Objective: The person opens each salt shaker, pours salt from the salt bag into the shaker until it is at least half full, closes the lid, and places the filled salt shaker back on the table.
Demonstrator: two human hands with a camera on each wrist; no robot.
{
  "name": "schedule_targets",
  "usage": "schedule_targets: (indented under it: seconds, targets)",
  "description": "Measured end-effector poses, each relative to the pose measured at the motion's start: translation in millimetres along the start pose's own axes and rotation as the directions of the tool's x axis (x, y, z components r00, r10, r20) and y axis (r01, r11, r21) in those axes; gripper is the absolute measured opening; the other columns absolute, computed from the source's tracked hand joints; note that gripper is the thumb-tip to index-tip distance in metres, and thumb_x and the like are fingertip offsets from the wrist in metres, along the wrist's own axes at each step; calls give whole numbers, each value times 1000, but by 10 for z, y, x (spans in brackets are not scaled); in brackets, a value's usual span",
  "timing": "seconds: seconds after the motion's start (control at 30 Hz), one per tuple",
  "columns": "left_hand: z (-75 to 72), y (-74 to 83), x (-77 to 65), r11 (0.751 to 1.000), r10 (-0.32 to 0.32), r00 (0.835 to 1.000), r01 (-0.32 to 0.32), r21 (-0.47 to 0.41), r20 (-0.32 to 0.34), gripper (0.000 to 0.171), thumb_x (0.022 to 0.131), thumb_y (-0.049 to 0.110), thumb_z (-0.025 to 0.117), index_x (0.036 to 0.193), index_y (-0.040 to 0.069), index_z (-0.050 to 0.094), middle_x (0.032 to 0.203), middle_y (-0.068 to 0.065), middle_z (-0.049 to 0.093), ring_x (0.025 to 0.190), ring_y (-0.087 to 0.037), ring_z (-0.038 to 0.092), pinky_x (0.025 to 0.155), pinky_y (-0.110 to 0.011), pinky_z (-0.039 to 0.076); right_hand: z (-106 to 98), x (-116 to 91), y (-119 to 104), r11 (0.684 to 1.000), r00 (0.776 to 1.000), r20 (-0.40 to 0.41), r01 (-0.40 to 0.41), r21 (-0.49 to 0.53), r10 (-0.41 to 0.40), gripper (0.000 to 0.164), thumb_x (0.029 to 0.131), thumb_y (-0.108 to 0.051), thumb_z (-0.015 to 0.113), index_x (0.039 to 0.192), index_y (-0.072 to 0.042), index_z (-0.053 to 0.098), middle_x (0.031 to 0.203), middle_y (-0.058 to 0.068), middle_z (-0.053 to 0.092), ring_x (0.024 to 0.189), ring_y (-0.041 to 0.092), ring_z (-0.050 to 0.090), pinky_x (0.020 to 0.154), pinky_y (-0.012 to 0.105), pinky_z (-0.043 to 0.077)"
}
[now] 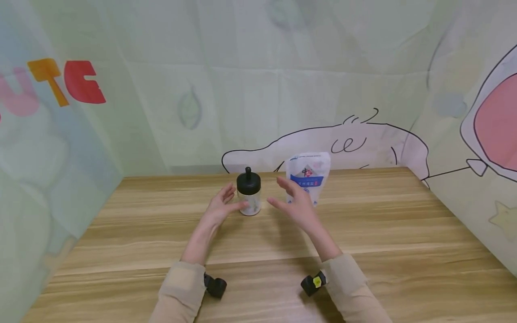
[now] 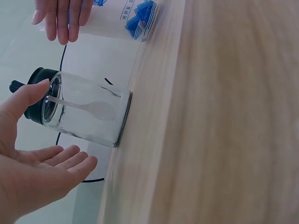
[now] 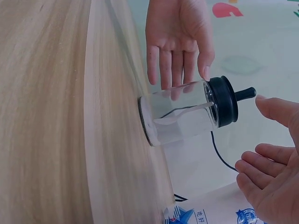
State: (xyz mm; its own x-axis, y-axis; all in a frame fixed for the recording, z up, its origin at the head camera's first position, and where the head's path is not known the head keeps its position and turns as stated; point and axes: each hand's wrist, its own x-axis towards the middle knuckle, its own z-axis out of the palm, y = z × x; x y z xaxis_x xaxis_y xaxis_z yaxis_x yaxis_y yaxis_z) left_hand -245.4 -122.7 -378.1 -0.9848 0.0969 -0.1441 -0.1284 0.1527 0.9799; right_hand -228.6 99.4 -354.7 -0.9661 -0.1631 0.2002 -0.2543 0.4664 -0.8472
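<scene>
A clear glass jar with a black lid and a knob on top stands upright on the table. Inside it a pale spoon hangs from the lid, as both wrist views show. My left hand is at the jar's left side, fingers spread and thumb in front of the glass; whether it touches is unclear. To the right, my right hand is held apart from the jar, holding nothing. Behind that hand a white and blue pouch with printed characters stands upright, its lower part partly covered.
The wooden table ends at a fabric backdrop printed with cartoon shapes and letters. A small black camera is strapped to the left wrist, another to the right.
</scene>
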Motion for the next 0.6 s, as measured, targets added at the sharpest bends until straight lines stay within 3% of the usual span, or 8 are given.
schedule_targets:
  seconds: [0.33,0.6]
  targets:
    - [22,3,31,1000,-7,1000,7,-20,7,90,84,12,72,154,10,15,161,-13,19,149,-29,19,122,-47,15,11,29,-10,1000,1000,-2,-30,-5,30,66,85,-36,71,142,-15,45,146,6,49,138,27,43,114,45,35]
    - [30,11,48,999,-13,1000,13,-39,0,90,83,12,71,154,9,15,160,-14,20,149,-29,19,123,-47,14,45,83,20,1000,1000,-4,7,14,-7,67,85,-31,73,142,-12,44,146,7,49,137,26,43,115,42,34]
